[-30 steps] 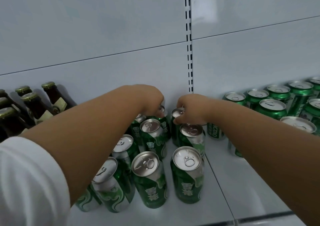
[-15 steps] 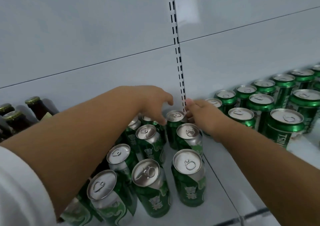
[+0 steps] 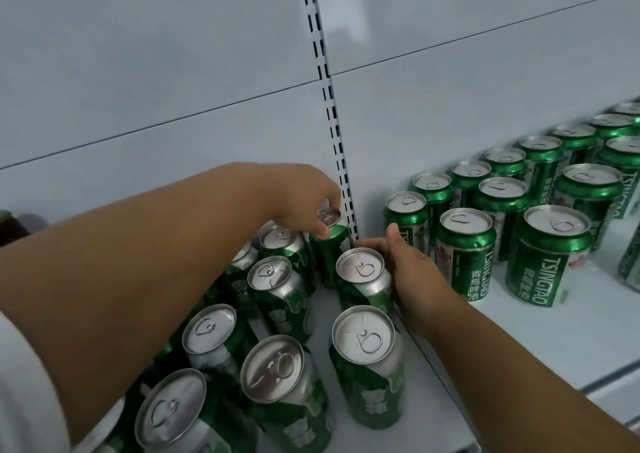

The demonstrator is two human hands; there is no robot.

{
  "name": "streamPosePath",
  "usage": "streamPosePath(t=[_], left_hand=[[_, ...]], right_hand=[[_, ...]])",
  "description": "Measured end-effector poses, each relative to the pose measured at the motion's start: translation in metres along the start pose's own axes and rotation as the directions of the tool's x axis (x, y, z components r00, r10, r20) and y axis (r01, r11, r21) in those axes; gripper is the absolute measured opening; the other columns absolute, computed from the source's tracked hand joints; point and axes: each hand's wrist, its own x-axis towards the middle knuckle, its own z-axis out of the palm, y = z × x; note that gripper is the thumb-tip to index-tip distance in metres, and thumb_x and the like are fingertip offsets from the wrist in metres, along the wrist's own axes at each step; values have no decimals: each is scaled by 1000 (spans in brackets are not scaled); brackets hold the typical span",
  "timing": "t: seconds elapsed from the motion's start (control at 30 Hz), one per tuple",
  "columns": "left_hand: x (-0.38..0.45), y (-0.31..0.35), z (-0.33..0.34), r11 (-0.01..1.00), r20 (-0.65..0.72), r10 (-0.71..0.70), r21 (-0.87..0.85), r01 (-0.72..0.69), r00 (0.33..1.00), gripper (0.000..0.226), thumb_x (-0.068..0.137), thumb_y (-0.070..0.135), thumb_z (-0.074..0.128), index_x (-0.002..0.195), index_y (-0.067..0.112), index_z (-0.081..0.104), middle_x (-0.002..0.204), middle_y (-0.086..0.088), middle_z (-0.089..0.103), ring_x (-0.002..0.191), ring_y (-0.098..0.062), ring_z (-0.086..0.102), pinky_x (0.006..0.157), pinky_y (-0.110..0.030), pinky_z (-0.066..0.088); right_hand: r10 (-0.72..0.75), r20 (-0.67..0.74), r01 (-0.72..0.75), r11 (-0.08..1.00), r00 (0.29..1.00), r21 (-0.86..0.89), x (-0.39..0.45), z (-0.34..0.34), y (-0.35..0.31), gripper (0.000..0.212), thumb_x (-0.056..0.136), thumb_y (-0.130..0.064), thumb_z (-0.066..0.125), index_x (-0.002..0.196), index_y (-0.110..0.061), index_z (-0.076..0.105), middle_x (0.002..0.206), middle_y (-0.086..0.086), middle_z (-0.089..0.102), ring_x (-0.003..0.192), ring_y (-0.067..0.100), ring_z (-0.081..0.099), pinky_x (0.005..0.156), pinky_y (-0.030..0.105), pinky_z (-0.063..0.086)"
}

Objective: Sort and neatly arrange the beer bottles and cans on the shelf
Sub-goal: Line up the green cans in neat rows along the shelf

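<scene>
Several tall green and silver beer cans stand in rows on the left part of the white shelf [image 3: 540,334]. My left hand [image 3: 304,196] reaches to the back row and its fingertips grip the rim of the rearmost can [image 3: 330,241] by the back wall. My right hand [image 3: 405,262] lies flat against the right side of the second can in the right column [image 3: 363,279], fingers spread and not closed around it. A further can [image 3: 367,359] stands in front of that one.
Several shorter green Tsingtao cans [image 3: 465,248] stand in rows on the right part of the shelf. A slotted upright [image 3: 332,113] runs down the back panel. A dark bottle top [image 3: 10,225] shows at the far left. The shelf's front edge runs at lower right.
The view has shifted right, so the bottles on the left have nearly left the frame. My left hand has closed on the rearmost can's rim. My right hand has moved down beside the second can.
</scene>
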Motion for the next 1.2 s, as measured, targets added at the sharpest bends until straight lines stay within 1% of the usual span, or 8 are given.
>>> streamPosePath(t=[0.27,0.47,0.57,0.67,0.8,0.93,1.03,1.2], left_hand=[[2,9,4,996,6,-43,75,42,999,56,82,39,74,133,32,51,122,2,52,107,-20,51,81,-31,38],[-1,18,8,984,19,-120,131,117,993,59,86,37,70,139,35,45,128,1,48,111,-24,53,80,-33,43],[-11,26,5,985,-39,-131,105,134,991,57,87,36,68,139,31,45,126,1,48,110,-22,54,87,-38,48],[-25,40,-3,994,-104,-79,-84,70,992,37,88,42,64,124,32,57,106,12,54,96,-10,56,80,-29,45],[-39,63,-10,980,124,-67,-179,88,990,40,82,62,63,115,40,58,99,19,60,82,4,53,69,-23,41],[-43,71,-10,984,162,-74,-151,99,984,46,79,63,67,116,36,59,101,17,59,84,2,53,72,-24,42],[-46,75,-13,981,188,-68,-167,100,980,50,74,62,73,115,36,57,94,17,61,80,3,55,68,-22,42],[-47,70,-15,981,119,-139,-118,153,983,43,75,62,71,102,29,66,85,13,65,75,0,57,68,-24,47]], right_hand=[[18,99,-18,1000,995,-4,4,1,8,66,79,-80,27,102,-40,74,103,-4,76,101,12,70,99,45,49],[-3,101,3,1000,995,7,5,3,13,63,82,-77,27,104,-39,73,102,-7,75,100,7,69,99,43,49],[-14,35,14,1000,999,3,2,5,11,67,82,-74,28,103,-30,74,100,-4,76,101,14,69,99,45,49],[-74,-46,73,997,996,-29,-3,5,9,67,87,-69,26,95,-24,75,93,-2,76,96,17,69,93,43,52],[-128,-82,126,991,988,-38,-8,6,12,58,102,-53,30,85,-18,73,83,1,75,84,12,69,76,31,51],[-140,-62,139,990,988,-20,-9,6,14,54,103,-49,32,90,-16,73,84,1,74,80,7,69,65,21,48],[-173,-74,172,985,982,-22,-9,5,16,55,103,-48,31,92,-13,72,88,4,74,83,9,69,69,19,52],[-164,-71,165,986,984,8,-10,7,18,54,102,-51,31,89,-17,70,87,3,73,89,16,69,83,36,54]])
